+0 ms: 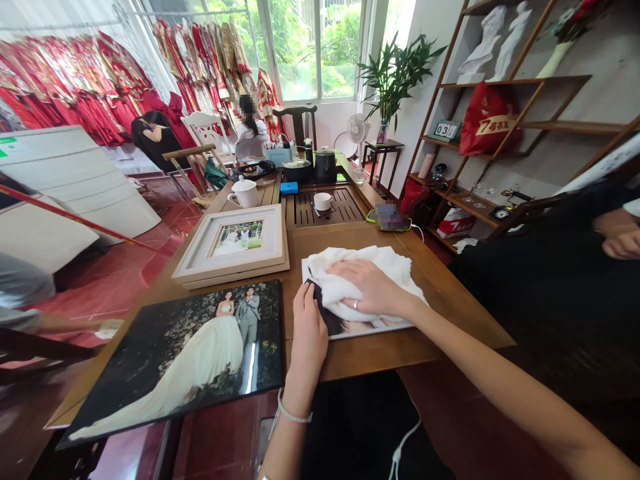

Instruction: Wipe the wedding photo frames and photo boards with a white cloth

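resting right hand [367, 287] palm down on bunched white cloth [395, 273] atop panel [363, 327], fingers loosely extended left and forward, can't tell whether gripping any folds. holding left hand [311, 323] along panel's left edge, fingers together, nearly straight, pointing forward, can't tell whether pinching. have panel flat on table [463, 317] near its front edge, right of dark photo [200, 360] and frame [200, 233], with left edge running forward; can't tell panel's long axis under cloth, but see cloth's own running left to right.
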Demonstrator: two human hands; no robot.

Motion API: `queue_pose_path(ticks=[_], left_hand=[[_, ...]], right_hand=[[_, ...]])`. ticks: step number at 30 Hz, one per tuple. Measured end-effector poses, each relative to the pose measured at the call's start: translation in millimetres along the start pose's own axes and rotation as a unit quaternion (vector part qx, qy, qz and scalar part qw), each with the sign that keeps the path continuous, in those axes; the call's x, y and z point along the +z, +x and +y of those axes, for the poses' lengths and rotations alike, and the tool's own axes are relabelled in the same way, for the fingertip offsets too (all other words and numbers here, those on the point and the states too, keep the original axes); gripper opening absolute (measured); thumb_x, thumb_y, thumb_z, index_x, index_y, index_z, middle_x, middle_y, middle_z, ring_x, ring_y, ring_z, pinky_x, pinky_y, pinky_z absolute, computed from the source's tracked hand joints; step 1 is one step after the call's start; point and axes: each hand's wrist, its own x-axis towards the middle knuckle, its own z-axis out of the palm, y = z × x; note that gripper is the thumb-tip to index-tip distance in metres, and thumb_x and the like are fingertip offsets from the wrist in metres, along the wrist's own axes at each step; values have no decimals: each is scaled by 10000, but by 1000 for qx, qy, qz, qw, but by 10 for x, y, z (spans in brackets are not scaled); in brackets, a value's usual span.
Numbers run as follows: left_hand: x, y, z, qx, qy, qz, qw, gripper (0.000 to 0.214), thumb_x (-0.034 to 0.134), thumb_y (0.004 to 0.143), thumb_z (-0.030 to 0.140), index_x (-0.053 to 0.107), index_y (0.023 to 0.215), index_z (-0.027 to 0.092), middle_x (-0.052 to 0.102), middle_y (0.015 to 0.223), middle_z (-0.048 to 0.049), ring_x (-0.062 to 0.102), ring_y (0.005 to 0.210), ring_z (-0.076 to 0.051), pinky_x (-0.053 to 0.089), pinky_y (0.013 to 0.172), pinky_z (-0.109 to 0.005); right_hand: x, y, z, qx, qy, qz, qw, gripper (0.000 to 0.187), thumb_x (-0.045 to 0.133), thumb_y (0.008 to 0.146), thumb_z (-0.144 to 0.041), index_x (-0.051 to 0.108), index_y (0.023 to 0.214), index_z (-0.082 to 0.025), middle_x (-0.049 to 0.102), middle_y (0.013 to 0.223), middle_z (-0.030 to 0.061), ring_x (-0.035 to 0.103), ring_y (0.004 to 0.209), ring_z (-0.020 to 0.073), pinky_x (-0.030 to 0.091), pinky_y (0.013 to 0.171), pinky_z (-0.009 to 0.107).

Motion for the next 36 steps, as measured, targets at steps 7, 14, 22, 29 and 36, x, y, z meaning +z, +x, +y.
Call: queue_pose_path(ticks=[7,14,22,29,36], left_hand=[[-44,28,55,-3,14,-19,1000,406,329,966,149,540,1311,115,549,1349,-206,503,1313,-271,393,1136,-514],[-30,6,55,-5,11,-9,1000,412,338,954,134,533,1317,124,541,1356,-197,499,1316,-270,396,1134,-517],[-122,91,174,-75,-50,-8,996,355,366,967,209,571,1247,132,607,1297,-180,557,1255,-261,414,1108,-473],[-250,190,312,-164,-126,-1,978,395,326,1006,341,503,1297,140,603,1325,-167,567,1245,-245,423,1070,-406],[-211,228,291,-127,-70,2,989,429,306,1002,392,517,1271,134,589,1232,-183,537,1187,-276,405,1052,-478]], right_hand=[[2,-480,-351,23,13,21,999,635,714,786,-428,513,1357,-234,576,1397,114,490,1307,330,342,1098,559],[-76,-348,-27,98,5,50,994,552,698,789,-409,573,1288,-210,635,1317,124,576,1214,334,444,1019,528],[5,281,258,112,-15,38,993,600,707,773,-404,571,1307,-166,622,1335,142,561,1223,350,431,1029,510],[208,620,-32,75,-2,1,997,580,681,796,-396,559,1320,-179,617,1340,124,536,1235,338,400,1036,486],[248,394,-269,48,38,11,998,502,647,801,-351,570,1265,-176,642,1274,124,561,1177,319,399,1006,478]])
